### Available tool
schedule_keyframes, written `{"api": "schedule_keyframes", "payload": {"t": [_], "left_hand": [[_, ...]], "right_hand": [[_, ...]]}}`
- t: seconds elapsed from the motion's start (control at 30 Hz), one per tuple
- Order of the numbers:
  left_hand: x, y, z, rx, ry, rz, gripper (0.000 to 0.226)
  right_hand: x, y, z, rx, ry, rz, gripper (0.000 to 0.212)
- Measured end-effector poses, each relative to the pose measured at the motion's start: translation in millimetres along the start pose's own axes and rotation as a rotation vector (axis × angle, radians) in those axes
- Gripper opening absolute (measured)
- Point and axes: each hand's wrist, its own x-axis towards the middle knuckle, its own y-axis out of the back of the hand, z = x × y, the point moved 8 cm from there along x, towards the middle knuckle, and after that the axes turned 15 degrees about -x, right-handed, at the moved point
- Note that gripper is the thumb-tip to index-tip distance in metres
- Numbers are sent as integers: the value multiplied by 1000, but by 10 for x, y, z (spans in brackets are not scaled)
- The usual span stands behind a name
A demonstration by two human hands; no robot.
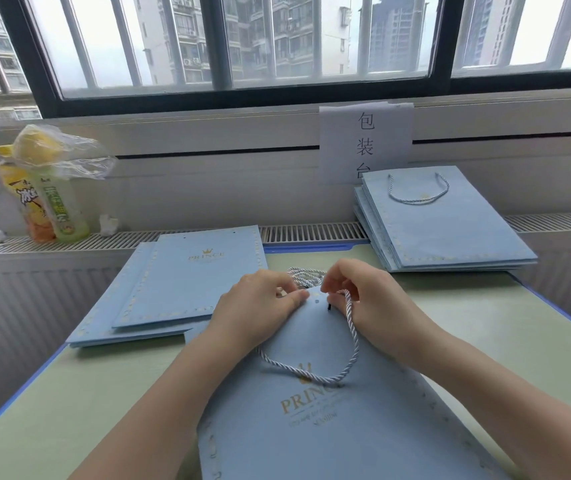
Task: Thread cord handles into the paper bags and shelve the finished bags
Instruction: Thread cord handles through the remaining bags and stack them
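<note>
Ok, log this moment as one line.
step: threading cord into bag | left hand: holding bag top | right hand: pinching cord | done stack: right

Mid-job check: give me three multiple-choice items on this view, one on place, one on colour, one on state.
1. Where is the stack of bags with handles?
A. far right of the table
B. near left
C. on the sill

2. What colour is the bag being threaded?
A. red
B. light blue
C. white

3. What is the right hand doing?
A. resting flat
B. lifting a bottle
C. pinching the cord

Answers:
A, the stack lies far right below the paper sign.
B, pale blue with gold print.
C, its fingers grip the cord by the bag's top holes.
</note>
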Motion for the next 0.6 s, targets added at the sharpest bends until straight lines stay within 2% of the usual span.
{"api": "schedule_keyframes", "payload": {"t": [0.17, 0.43, 0.53, 0.6], "left_hand": [[-27, -10, -71, -298, 152, -236, 26], [-42, -29, -103, -368, 216, -274, 19], [-54, -49, -87, -372, 201, -303, 35], [-63, -62, -69, -363, 184, -308, 34]], "right_hand": [[-29, -1, -157, -76, 153, 102, 18], [-89, 3, -353, -110, 268, 148, 14], [-94, -21, -347, -143, 260, 118, 16], [-86, -42, -319, -180, 265, 100, 21]]}}
